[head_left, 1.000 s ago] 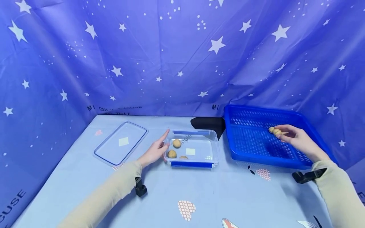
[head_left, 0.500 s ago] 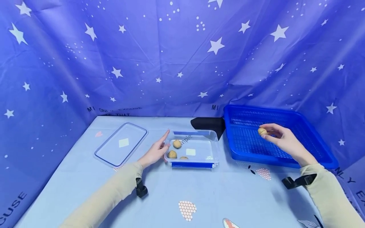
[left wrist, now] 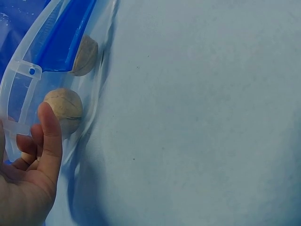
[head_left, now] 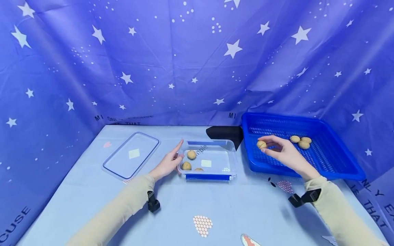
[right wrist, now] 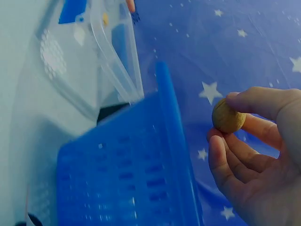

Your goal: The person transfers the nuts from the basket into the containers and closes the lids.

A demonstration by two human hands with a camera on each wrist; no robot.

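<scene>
My right hand (head_left: 284, 152) pinches a walnut (head_left: 261, 145) between thumb and fingers above the left part of the blue basket (head_left: 307, 176); the right wrist view shows the same walnut (right wrist: 227, 116) at the fingertips. Three walnuts (head_left: 304, 145) lie in the basket behind that hand. My left hand (head_left: 167, 165) rests against the left end of the clear box (head_left: 233, 160), its index finger extended along the rim. Inside the box, three walnuts (head_left: 191, 154) sit toward the left. In the left wrist view the thumb stands beside the box wall near a walnut (left wrist: 64, 104).
A clear lid (head_left: 120, 160) with a blue seal lies left of the box. Behind the box, a black shape (head_left: 226, 134) is on the table, between box and basket. A starry blue curtain (head_left: 172, 51) hangs along the back.
My right hand has moved left across the basket with one walnut, uncovering three others there. A second ago more than one walnut showed at its fingertips. My left hand has stayed at the box.
</scene>
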